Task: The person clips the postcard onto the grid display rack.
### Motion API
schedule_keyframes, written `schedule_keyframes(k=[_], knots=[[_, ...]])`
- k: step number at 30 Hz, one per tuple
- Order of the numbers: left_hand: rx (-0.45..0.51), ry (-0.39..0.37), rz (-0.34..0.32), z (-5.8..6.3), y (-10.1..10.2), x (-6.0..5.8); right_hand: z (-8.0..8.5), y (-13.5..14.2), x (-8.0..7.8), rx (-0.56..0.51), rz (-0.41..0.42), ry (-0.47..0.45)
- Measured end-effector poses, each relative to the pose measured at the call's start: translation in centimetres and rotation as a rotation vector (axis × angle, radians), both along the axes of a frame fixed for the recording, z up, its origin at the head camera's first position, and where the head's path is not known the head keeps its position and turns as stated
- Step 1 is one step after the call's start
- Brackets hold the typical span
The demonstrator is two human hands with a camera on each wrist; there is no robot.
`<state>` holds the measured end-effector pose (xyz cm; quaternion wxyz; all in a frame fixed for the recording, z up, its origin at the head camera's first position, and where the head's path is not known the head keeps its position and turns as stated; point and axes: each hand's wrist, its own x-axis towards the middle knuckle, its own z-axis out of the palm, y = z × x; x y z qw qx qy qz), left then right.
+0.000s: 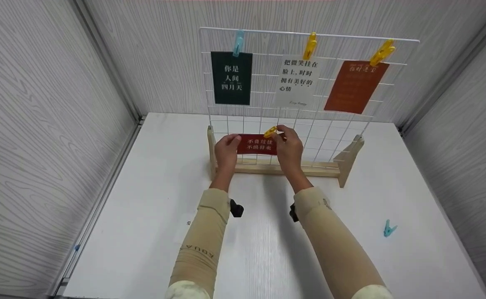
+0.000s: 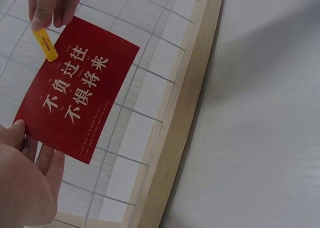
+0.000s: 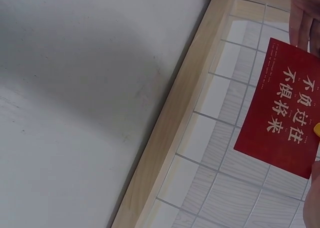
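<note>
My left hand [image 1: 226, 154] pinches the left end of a red card [image 1: 256, 145] with white Chinese lettering, thumb on the front and fingers behind. The card lies up against the lower part of a white wire grid [image 1: 347, 36]. At the card's upper right, my right hand [image 1: 291, 150] pinches a yellow clip [image 1: 270, 132] between thumb and fingers. In the left wrist view, the clip [image 2: 46, 45] overlaps the card's top edge. Only a sliver of the clip [image 3: 317, 130] shows in the right wrist view.
Clips hold a dark green card [image 1: 232, 93], a white card [image 1: 297, 93] and a tilted orange-red card [image 1: 355, 89] higher on the grid. Its wooden stand [image 1: 322, 170] is on a white table [image 1: 143, 207]. A teal clip [image 1: 388, 229] lies at right; a white card [image 1: 183, 234] is partly under my left forearm.
</note>
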<state>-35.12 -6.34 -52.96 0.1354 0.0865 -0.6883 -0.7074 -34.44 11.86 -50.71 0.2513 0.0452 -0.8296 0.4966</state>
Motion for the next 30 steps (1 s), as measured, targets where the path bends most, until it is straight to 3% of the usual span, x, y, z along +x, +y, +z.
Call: schedule_keyframes(k=[13,21,30], knots=[[-0.006,-0.015,-0.028,0.0,-0.1,0.1,0.2,0.5,0.2,-0.015,-0.006,-0.087],[-0.033,-0.006,-0.032,-0.1,-0.3,0.4,-0.1,1.5,0.8,-0.009,0.003,-0.018],[-0.04,-0.019,-0.05,-0.3,-1.7,1.5,-1.1,4.0,2.7,-0.03,0.012,0.012]])
